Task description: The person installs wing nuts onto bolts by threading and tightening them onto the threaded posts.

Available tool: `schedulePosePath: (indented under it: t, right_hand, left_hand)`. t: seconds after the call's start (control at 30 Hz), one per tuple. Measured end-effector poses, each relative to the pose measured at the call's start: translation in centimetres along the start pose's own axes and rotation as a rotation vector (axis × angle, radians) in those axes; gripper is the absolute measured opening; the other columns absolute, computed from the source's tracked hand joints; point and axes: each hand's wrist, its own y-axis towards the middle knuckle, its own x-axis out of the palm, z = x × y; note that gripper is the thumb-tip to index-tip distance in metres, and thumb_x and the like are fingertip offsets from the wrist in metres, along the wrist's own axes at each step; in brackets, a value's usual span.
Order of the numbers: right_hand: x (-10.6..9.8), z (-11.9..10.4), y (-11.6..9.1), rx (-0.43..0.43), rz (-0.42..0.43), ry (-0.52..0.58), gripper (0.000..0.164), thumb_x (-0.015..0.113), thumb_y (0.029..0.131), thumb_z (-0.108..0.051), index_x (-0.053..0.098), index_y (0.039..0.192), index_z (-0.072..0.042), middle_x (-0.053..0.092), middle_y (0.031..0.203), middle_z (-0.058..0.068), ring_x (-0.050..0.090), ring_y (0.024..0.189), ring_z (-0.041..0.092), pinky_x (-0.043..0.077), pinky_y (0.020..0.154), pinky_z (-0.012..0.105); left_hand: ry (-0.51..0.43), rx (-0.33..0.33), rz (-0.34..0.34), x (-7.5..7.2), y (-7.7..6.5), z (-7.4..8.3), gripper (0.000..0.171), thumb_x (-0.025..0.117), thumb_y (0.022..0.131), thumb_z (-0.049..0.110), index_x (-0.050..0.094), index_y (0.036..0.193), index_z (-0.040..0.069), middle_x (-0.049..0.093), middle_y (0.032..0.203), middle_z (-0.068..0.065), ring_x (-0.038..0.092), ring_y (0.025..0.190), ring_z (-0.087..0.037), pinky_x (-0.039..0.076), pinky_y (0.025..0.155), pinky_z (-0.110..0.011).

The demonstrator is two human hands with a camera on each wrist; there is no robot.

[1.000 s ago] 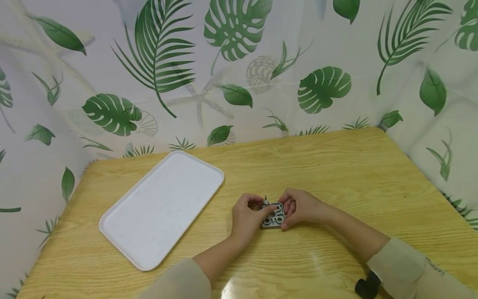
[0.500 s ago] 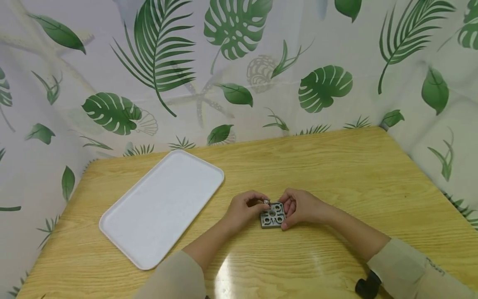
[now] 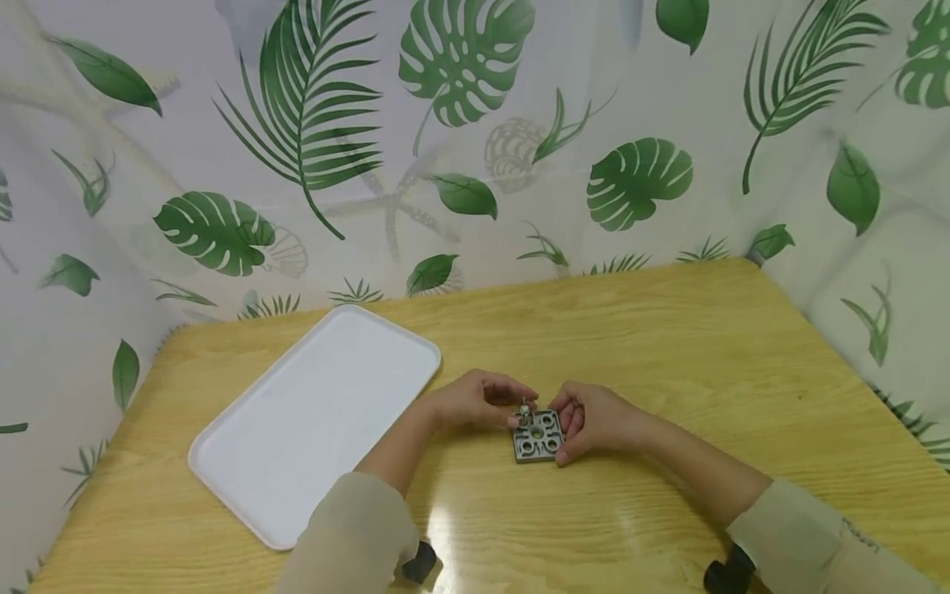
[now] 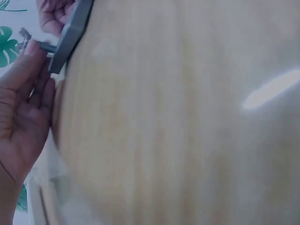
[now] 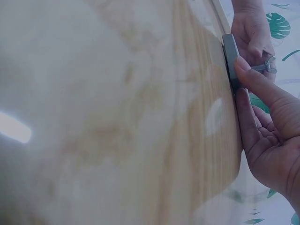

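A square grey metal plate (image 3: pixel 538 447) with round holes and grooves lies on the wooden table. From its far left corner a small wing screw (image 3: pixel 524 410) stands upright; its shank and wings show side-on in the right wrist view, the wing screw (image 5: pixel 262 68) sticking out of the plate (image 5: pixel 229 56). My left hand (image 3: pixel 471 398) has thumb and index finger on either side of the screw's head, the thumb touching it in the left wrist view. My right hand (image 3: pixel 597 419) grips the plate's right edge, thumb at the near corner and fingers curled behind.
A white rectangular tray (image 3: pixel 319 412) lies at an angle on the left of the table (image 3: pixel 638 330). Leaf-print cloth (image 3: pixel 445 198) hangs behind and along the sides. Dark pieces (image 3: pixel 420 563) show below both sleeves.
My left hand has drawn back off the plate and swung round the wing screw, its forearm shifting left, so more of plate and screw shows. The right hand keeps its grip. The view tilts slightly.
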Motion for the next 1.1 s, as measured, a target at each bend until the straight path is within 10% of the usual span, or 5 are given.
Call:
schedulePosePath:
  t: [0.27,0.53,0.9,1.1]
  right_hand:
    - [-0.3,-0.4,0.3,-0.001,0.016,-0.016,0.064,0.089,0.062,-0.012,0.052,0.11,0.007,0.059,0.087,0.01,0.059,0.073,0.016,0.052,0.065,0.024]
    - [-0.5,-0.1,0.1,0.013,0.022,-0.027,0.065,0.089,0.063,-0.013,0.051,0.112,0.007,0.058,0.088,0.01,0.059,0.074,0.017,0.052,0.065,0.024]
    - [0.1,-0.4,-0.1,0.017,0.005,-0.015,0.064,0.088,0.064,-0.011,0.05,0.112,0.007,0.058,0.087,0.01,0.059,0.074,0.017,0.052,0.065,0.023]
    - [0.1,-0.3,0.0,0.009,0.003,0.003,0.064,0.088,0.063,-0.01,0.05,0.111,0.008,0.058,0.087,0.01,0.058,0.074,0.017,0.052,0.065,0.023]
  left_hand:
    - [0.193,-0.026,0.598,4.3,-2.4,0.3,0.044,0.083,0.072,0.033,0.062,0.104,0.011,0.063,0.1,0.001,0.059,0.094,-0.014,0.049,0.084,-0.029]
    - [0.473,0.246,0.868,7.7,-2.2,0.4,0.036,0.081,0.074,0.03,0.065,0.094,0.005,0.067,0.092,-0.006,0.065,0.088,-0.018,0.053,0.075,-0.029]
    - [0.298,0.319,0.886,8.4,-2.1,-0.3,0.011,0.07,0.085,0.011,0.07,0.089,0.001,0.072,0.091,-0.009,0.069,0.089,-0.019,0.054,0.076,-0.021]
    - [0.105,0.221,0.681,6.4,-2.0,-1.0,0.017,0.059,0.093,0.014,0.07,0.1,0.003,0.071,0.1,-0.008,0.066,0.098,-0.016,0.051,0.085,-0.021]
